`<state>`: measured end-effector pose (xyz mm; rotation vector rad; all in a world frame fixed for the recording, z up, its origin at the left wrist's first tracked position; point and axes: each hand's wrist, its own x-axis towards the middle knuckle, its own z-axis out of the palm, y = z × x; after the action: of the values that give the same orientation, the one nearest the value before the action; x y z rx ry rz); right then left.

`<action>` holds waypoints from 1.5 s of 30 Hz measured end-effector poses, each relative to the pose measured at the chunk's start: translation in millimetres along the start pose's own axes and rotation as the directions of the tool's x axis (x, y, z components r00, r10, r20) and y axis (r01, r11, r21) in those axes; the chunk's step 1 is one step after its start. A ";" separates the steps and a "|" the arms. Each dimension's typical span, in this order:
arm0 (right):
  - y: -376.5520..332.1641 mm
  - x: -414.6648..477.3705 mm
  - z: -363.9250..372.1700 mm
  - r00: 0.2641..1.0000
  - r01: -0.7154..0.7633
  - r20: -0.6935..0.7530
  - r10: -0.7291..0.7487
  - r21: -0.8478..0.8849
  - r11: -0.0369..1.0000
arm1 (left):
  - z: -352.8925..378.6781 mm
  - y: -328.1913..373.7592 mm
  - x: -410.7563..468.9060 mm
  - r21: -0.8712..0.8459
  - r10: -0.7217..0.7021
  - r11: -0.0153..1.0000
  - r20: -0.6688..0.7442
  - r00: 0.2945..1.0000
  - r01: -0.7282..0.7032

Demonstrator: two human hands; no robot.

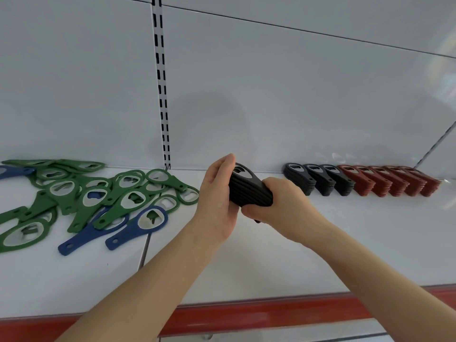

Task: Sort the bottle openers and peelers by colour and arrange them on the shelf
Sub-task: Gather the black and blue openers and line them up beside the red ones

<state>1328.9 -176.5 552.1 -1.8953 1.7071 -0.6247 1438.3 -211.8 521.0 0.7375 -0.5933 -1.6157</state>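
We are tidying a stack of black openers just above the shelf. Our right hand is curling its fingers round the handle end, and our left hand is pressing flat, straight fingers on its side. Next, we think, it is going beside the black row at the back, so we are needing to keep it tight.

The black stack has its handle end buried in the right hand (the left hand covers its left side). The green pile runs off the frame's left edge.
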 end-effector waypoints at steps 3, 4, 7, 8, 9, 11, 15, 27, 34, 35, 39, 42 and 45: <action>14.7 3.0 -3.1 0.999 -0.039 -0.019 0.039 0.018 0.999 | 3.8 -0.5 1.3 0.151 -0.055 0.987 0.012 0.998 0.052; 20.9 4.1 -4.1 0.998 -0.056 -0.024 0.056 0.014 0.998 | 3.8 -1.1 2.8 0.255 -0.061 0.965 -0.003 0.998 0.060; 43.4 8.7 -8.1 0.990 -0.137 -0.047 0.136 -0.018 0.990 | -6.0 -3.0 7.4 0.710 0.086 0.702 0.005 0.996 -0.064; 51.4 11.4 -10.1 0.985 -0.162 -0.062 0.160 -0.038 0.986 | -12.6 -4.3 8.9 0.866 0.145 0.481 0.079 0.986 -0.139; 59.2 14.9 -12.5 0.981 -0.184 -0.079 0.179 -0.065 0.981 | -19.5 -6.1 10.5 0.956 0.158 0.206 0.179 0.971 -0.210; 71.5 22.5 -17.2 0.971 -0.226 -0.110 0.213 -0.134 0.965 | -30.6 -12.6 12.5 0.916 0.068 -0.260 0.335 0.940 -0.307; 83.4 35.6 -22.6 0.953 -0.287 -0.167 0.253 -0.229 0.930 | -41.4 -26.0 13.3 0.829 -0.085 -0.431 0.357 0.930 -0.358; 81.5 58.0 -10.8 0.937 -0.322 -0.246 0.249 -0.322 0.890 | -49.8 -32.9 19.3 0.841 -0.035 -0.397 0.386 0.922 -0.367; 91.3 41.4 -14.3 0.941 -0.304 -0.226 0.251 -0.245 0.921 | -50.3 -34.0 20.4 0.847 -0.032 -0.388 0.382 0.924 -0.364; 91.8 40.3 -14.2 0.941 -0.302 -0.233 0.245 -0.253 0.919 | -50.4 -34.3 20.6 0.847 -0.031 -0.386 0.383 0.923 -0.365; 89.9 45.3 -12.0 0.941 -0.298 -0.241 0.237 -0.261 0.918 | -51.5 -34.4 20.7 0.842 -0.030 -0.393 0.391 0.920 -0.371; 88.2 52.0 -12.3 0.939 -0.305 -0.248 0.239 -0.278 0.911 | -51.9 -34.4 20.8 0.833 -0.028 -0.409 0.397 0.917 -0.373; 85.9 57.3 -12.7 0.937 -0.313 -0.252 0.243 -0.291 0.904 | -52.0 -34.2 20.4 0.834 -0.025 -0.409 0.396 0.918 -0.371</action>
<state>1261.5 -241.2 506.4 -1.7896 2.2919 -0.4628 1452.4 -225.1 458.4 1.5375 -2.4053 -0.2889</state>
